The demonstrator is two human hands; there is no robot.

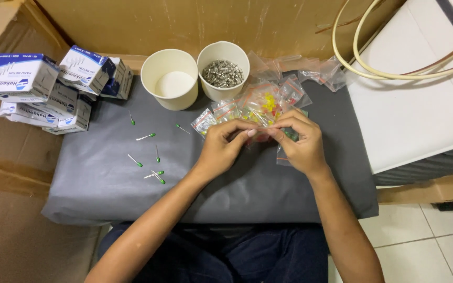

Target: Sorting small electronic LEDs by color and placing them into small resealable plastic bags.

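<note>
Left hand (224, 144) and right hand (301, 142) meet at centre frame, fingertips pinched together over a small clear zip bag (285, 140) that both hands grasp; the bag's contents are mostly hidden by the fingers, a dark green patch showing at the right thumb. Bag sits just above the grey mat (106, 183), at the near edge of a pile of similar clear bags (266, 102). Pile lies directly above the hands in frame; several bags have red seal strips, one holds yellow pieces, others hold red and mixed pieces too small to tell. More empty-looking clear bags (323, 73) trail to the upper right. Above the pile, two white paper cups stand side by side, touching or nearly so: left cup (170, 78) shows only its white bottom, right cup (223, 71) is partly filled with small silvery metal parts. Left of the hands, loose green-tipped pins (153, 157) lie scattered on the mat, well apart from each other. Upper left: stack of blue-and-white boxes (53, 86), half on the mat, half on brown cardboard (6, 230). The mat's near edge runs across lower frame above the person's dark-clothed lap; its right edge abuts a white surface (415, 120) carrying looped cream cable (373, 68). Open mat remains at lower left and just below the hands. A cardboard wall closes the top of frame.
</note>
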